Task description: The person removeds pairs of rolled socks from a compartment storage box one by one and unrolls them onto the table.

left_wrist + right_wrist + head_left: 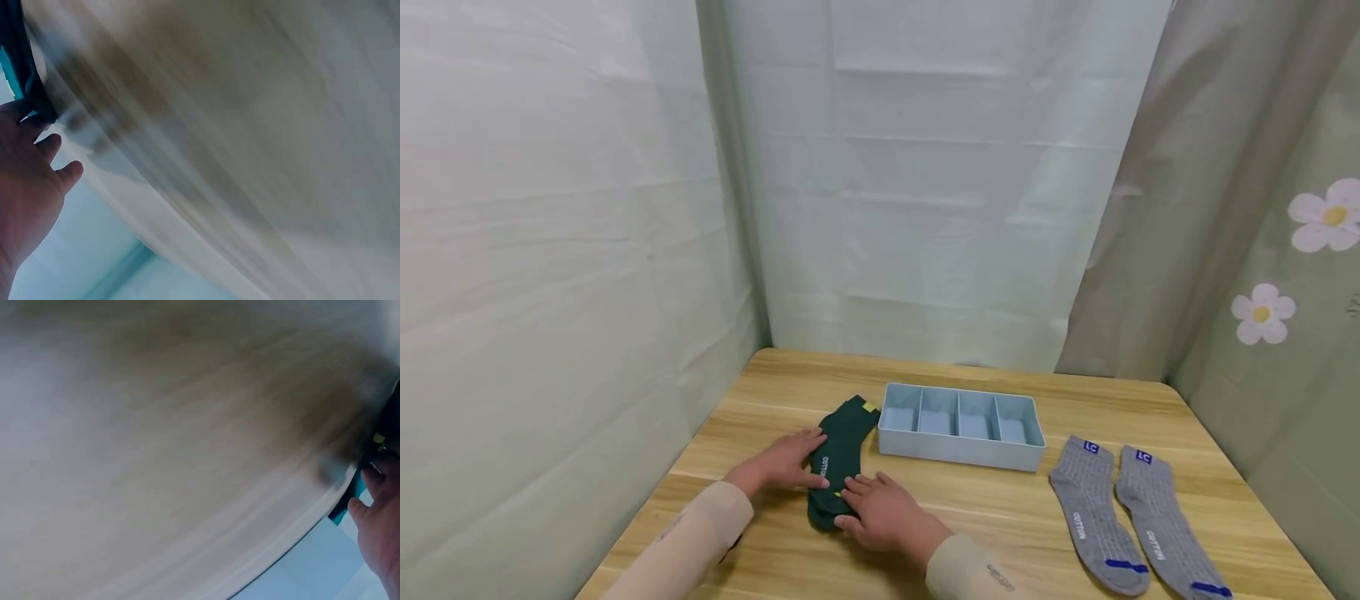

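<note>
A pair of dark green socks [846, 433], one over the other, lies at the left of the table with white COTTON lettering and a yellow tab at the cuff. My left hand [784, 461] rests against their left edge, fingers spread and thumb beside the lettering. Across the lower right part, near the toes, the outstretched fingers of my right hand [883, 512] touch the fabric. Both wrist views catch only an edge of the dark cloth, by the left hand [28, 178] and by the right hand [382, 531].
A light blue box [958, 450] with several compartments stands just right of the green socks' cuffs. Farther right lie two separate grey socks, a left one [1086, 500] and a right one [1161, 508], with blue marks. Curtains hang behind and beside the wooden table [992, 508].
</note>
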The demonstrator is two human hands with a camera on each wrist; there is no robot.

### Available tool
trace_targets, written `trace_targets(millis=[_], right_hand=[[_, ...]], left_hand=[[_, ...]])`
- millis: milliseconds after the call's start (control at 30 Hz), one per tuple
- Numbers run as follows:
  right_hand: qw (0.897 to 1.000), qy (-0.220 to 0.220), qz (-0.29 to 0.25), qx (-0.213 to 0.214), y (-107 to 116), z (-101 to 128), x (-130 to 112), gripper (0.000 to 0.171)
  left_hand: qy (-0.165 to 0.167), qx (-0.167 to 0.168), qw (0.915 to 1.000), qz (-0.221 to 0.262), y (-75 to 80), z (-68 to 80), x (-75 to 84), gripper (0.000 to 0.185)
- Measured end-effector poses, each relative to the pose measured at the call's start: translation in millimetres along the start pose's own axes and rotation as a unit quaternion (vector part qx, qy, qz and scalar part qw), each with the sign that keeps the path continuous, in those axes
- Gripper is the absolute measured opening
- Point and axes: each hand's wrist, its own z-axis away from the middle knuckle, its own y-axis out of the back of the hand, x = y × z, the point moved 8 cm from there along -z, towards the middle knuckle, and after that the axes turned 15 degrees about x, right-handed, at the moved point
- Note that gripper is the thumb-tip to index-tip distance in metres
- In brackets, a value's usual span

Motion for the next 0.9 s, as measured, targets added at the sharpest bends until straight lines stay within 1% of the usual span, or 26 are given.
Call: trace_targets(millis=[100,200,300,433,533,633,900], right_hand=[[1.000,0.005,0.003,0.005,-1,4,3,0.061],[1.000,0.003,0.001,0.002,-4,8,5,0.064],[1.000,-0.022,-0.015,0.002,-7,12,10,0.067],[0.997,-0.071,-0.027,0.026,-8,14,21,0.070],[0.994,-0.098,-0.029,0.034,-7,14,27,0.072],[0.992,-0.115,-0.037,0.028,-8,14,31,0.074],[0.992,-0.116,-0.036,0.026,-12,12,31,0.082]], left_hand=[[0.000,0.008,1.0000,0.002,-1.1,-2.0,1.3,0.087],[0.019,0.023,0.9995,0.006,1.4,-4.7,-1.9,0.083],[0.046,0.046,0.9978,0.016,7.0,-8.0,-7.1,0.076],[0.085,0.067,0.9933,0.039,13.5,-12.6,-14.3,0.070],[0.112,0.069,0.9898,0.054,14.4,-16.8,-19.7,0.069],[0.130,0.069,0.9868,0.068,13.6,-20.8,-23.2,0.069],[0.156,0.083,0.9810,0.081,11.1,-33.0,-34.5,0.063]])
